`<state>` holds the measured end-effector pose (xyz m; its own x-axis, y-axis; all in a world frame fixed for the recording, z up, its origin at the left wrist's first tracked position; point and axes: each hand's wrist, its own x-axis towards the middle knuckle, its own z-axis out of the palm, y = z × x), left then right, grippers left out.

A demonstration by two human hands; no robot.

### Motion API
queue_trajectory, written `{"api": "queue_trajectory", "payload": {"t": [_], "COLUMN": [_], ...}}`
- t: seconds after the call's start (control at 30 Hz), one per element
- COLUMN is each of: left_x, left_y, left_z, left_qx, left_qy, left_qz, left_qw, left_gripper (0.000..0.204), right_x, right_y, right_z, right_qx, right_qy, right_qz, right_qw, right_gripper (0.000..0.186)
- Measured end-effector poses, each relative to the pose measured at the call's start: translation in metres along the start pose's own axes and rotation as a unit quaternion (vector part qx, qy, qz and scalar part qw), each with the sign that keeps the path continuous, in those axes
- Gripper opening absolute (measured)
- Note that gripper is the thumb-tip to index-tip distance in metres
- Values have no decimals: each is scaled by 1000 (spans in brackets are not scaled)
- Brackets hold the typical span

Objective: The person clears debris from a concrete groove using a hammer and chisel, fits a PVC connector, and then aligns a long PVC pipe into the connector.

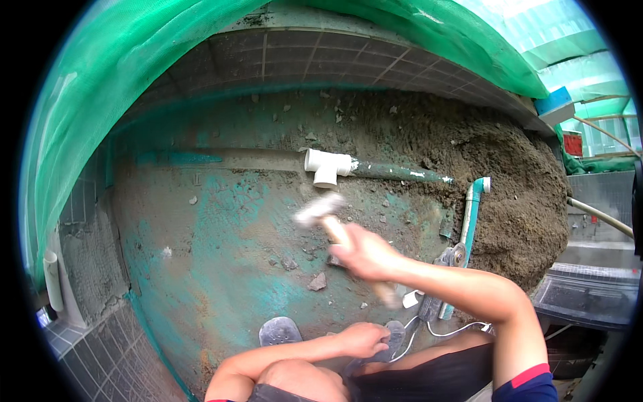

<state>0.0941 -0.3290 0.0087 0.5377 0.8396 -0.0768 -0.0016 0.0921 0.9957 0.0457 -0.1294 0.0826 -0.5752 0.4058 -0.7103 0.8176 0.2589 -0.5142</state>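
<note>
My right hand (367, 253) is wrapped round the pale wooden handle of a hammer (320, 208), blurred by motion. Its metal head hangs just below a white T-shaped pipe fitting (329, 166), apparently apart from it. The fitting sits on the end of a dark green pipe (402, 171) lying in the rubble. Over my bent leg rests my left forearm, and my left hand (365, 339) hangs beside a shoe (395, 333), fingers loosely curled, with nothing visible in them. Its palm side is hidden.
Right of my right hand lie a power tool (442, 260) with a round disc and a white cord (407, 342), and a teal elbow pipe (471, 214). Beyond rises a heap of wet sandy mortar (522, 208). Stone chips (317, 281) litter the floor. Green netting (127, 67) drapes over the tiled wall.
</note>
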Motion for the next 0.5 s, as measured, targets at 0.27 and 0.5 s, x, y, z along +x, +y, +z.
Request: {"api": "queue_trajectory", "payload": {"t": [0.27, 0.5], "left_x": [-13, -14], "left_y": [10, 18], "left_z": [-23, -35], "left_qx": [-61, -79], "left_qy": [80, 72], "left_qz": [-19, -1], "left_qw": [995, 994], "left_gripper": [21, 25], "right_x": [94, 123], "right_y": [-90, -103], "right_z": [48, 73], "right_qx": [150, 175], "right_qy": [45, 104], "right_qz": [-136, -32], "right_qw": [978, 978], "right_gripper": [42, 43]}}
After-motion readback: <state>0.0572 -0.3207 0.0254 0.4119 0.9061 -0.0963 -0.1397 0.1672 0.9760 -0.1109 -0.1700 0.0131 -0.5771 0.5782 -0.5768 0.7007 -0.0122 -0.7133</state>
